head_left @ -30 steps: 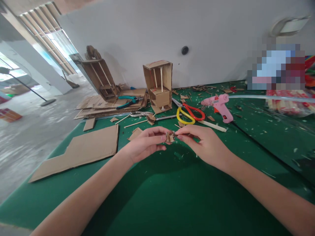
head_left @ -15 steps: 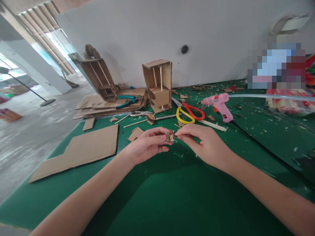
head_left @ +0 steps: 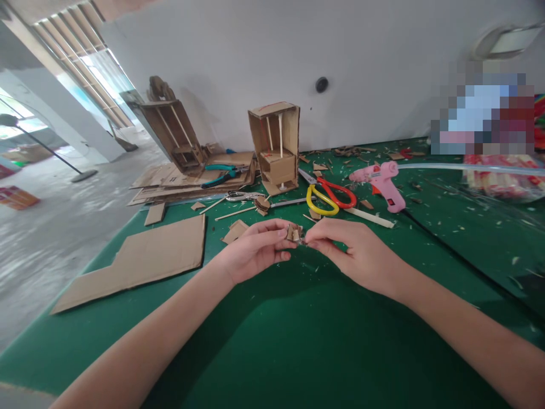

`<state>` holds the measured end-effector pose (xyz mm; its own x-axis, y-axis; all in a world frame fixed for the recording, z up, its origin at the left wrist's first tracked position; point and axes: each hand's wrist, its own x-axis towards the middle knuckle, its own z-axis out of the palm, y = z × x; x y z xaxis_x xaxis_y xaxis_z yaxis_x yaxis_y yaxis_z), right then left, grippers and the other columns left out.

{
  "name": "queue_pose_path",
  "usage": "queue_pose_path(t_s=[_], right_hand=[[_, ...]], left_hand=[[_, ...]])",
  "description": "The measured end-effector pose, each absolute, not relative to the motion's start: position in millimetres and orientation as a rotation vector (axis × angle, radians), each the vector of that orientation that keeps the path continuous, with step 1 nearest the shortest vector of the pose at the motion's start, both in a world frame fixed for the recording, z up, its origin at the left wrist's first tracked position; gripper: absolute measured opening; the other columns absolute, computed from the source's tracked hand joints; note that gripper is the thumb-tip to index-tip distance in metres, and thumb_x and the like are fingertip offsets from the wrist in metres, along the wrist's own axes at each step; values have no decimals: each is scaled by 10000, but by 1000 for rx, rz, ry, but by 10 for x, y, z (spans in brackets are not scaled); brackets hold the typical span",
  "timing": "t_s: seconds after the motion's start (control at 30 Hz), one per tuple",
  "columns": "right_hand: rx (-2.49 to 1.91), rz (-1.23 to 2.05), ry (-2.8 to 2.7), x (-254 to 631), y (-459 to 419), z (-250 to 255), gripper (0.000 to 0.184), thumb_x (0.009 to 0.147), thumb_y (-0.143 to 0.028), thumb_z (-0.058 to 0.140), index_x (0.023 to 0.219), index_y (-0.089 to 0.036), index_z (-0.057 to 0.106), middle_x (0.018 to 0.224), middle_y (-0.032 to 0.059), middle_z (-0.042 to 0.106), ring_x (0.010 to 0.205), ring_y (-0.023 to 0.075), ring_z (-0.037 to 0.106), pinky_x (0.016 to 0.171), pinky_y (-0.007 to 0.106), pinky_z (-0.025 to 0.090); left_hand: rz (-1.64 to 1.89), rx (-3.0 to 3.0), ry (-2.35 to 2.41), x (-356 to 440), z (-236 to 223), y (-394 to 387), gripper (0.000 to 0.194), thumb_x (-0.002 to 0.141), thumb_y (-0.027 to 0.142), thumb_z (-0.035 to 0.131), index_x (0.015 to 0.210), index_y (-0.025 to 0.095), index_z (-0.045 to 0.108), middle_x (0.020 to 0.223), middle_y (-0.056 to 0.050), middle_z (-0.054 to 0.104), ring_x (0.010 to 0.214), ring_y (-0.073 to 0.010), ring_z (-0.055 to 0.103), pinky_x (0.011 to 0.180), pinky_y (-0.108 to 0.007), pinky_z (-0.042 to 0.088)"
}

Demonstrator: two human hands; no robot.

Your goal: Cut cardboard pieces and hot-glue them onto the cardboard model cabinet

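Note:
Between thumb and fingers, my left hand (head_left: 255, 250) grips a small cardboard piece (head_left: 294, 233) with folded or layered sides. My right hand (head_left: 357, 250) is pinched at the right edge of that piece; whatever lies between its fingertips is too small to name. Just beyond the hands lie scissors (head_left: 326, 199) with one yellow and one red handle. A pink hot glue gun (head_left: 386, 179) rests on its side to the right, with a clear glue stick in its back. A cardboard box frame (head_left: 277, 149) with white sticks inside stands upright behind the hands.
The green table (head_left: 272, 352) bears a flat cut cardboard sheet (head_left: 157, 255) at left. Teal-handled pliers (head_left: 221, 174) lie on stacked cardboard (head_left: 164, 182), by a second cardboard frame (head_left: 172, 130). A black cord (head_left: 460, 255) crosses the right side. Scraps lie near the wall (head_left: 272, 51).
My right fingertips have shifted slightly down and right at the edge of the cardboard piece. The left hand keeps its grip, and the view has moved a little.

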<state>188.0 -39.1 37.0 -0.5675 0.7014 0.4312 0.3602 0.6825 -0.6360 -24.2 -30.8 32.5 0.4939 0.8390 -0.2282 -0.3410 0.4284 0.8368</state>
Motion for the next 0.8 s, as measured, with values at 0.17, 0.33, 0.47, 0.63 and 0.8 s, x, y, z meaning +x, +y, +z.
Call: queue_pose_path(t_s=[0.17,0.33,0.47,0.63,0.8], right_hand=[[-796,741,-2257,1872,-424,382,169,936,-210,477,897,-223,641,878,14,664,758,129,597,671,254,449],[-856,725,-2218,1868,-429,385,151,916,-222,510,880,-224,656,857,10,679,735,125,601,613,244,447],[-875,670,-2149,1872,-423,383,112,889,-219,542,870,-218,653,829,15,674,721,131,598,570,239,445],[-911,581,-2043,1867,-428,358,101,899,-244,532,871,-223,627,872,23,671,735,138,597,571,242,454],[-941,584,-1933,1842,-431,332,70,895,-248,544,878,-222,607,855,19,658,717,135,602,604,251,481]], left_hand=[[904,776,729,-252,338,-298,217,724,182,751,909,136,647,810,-27,667,733,-126,652,666,-253,522],[921,744,742,-262,320,-288,200,731,169,739,902,145,639,819,-16,659,735,-127,653,658,-255,517],[900,745,738,-259,315,-285,173,750,180,725,892,150,632,817,-17,655,717,-120,644,664,-255,510],[875,739,726,-241,325,-296,166,755,189,723,883,146,626,802,-21,653,743,-131,656,653,-242,509],[861,754,700,-222,315,-317,206,751,180,729,934,168,635,855,-10,654,764,-122,650,652,-239,510]])
